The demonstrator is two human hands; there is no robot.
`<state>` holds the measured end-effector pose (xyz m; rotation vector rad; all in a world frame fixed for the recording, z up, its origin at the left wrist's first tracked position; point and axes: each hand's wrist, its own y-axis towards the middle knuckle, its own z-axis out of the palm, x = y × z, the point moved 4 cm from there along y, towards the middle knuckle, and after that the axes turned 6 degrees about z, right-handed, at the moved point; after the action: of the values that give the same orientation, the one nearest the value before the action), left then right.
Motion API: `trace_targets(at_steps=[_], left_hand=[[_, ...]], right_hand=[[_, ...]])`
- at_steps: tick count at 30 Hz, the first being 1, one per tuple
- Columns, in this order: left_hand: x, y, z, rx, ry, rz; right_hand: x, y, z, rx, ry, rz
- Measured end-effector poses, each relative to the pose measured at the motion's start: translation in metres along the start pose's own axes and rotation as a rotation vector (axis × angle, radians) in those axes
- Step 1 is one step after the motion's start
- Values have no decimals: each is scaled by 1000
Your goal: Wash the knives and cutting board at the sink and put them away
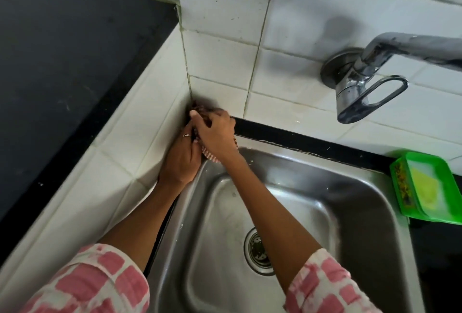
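Observation:
No knife or cutting board is in view. Both hands meet at the back left corner of the steel sink [295, 187], against the tiled wall. My left hand [180, 160], with a ring on one finger, wraps the side of a small pink ribbed holder [209, 157]. My right hand [216, 133] lies over the holder's top, fingers curled onto a dark brown scrubber-like bundle [200, 108] in the corner. Most of the holder is hidden under the hands.
A chrome wall tap [370, 82] with a loop lever juts out at the upper right, spout running off frame. A green soap tray [430, 187] with yellow soap sits on the black ledge right of the sink. The drain [258, 250] is below. A black countertop [62, 62] lies left.

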<state>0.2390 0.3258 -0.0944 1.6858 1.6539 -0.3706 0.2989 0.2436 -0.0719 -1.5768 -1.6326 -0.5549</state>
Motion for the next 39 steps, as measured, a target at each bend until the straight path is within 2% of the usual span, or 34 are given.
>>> trace_targets(at_steps=[1, 3, 5, 7, 11, 13, 15, 17, 20, 22, 24, 26, 28, 30, 31, 33, 35, 39], left_hand=[[-1, -1, -1, 5, -6, -13], [-1, -4, -1, 0, -8, -48], [1, -4, -1, -9, -14, -78], [3, -3, 0, 2, -9, -117], [5, -4, -1, -13, -18, -161], [3, -5, -4, -45, -41, -150], [-3, -9, -6, -96, -49, -142], [-11, -13, -5, -141, 63, -95], [-21, -12, 4, -75, 416, 3], [-23, -2, 8, -56, 570, -22], [-24, 11, 14, 56, 613, -22], [-15, 22, 28, 235, 571, -1], [-4, 27, 32, 350, 548, -62], [0, 28, 30, 336, 600, -51], [-1, 26, 30, 312, 613, -44], [-6, 21, 31, 279, 631, -67], [-8, 17, 34, 286, 626, -143], [-9, 21, 29, 402, 555, -210]], right_hand=[[-3, -3, 3, -35, 46, -3], [-16, -7, -4, -213, 123, 78], [-25, -10, -7, -288, 20, 199], [-24, -11, -5, -213, -22, 267], [-17, -7, -7, -78, 289, 451], [-12, -7, -7, 11, 359, 429], [-5, -8, -9, 38, 346, 306], [1, -9, -14, -12, 449, 238], [-8, -6, -17, -92, 554, 342], [-14, -3, -15, -89, 471, 377], [-11, 1, -15, -72, 322, 321], [-7, 3, -19, -98, 75, 261], [-6, 0, -24, -210, -240, 243], [-7, -7, -24, -349, -501, 148], [-8, -11, -20, -358, -593, 78], [-15, -13, -7, -256, -645, -3], [-23, -11, -4, -164, -580, 4], [-24, -15, -14, -20, -684, -12]])
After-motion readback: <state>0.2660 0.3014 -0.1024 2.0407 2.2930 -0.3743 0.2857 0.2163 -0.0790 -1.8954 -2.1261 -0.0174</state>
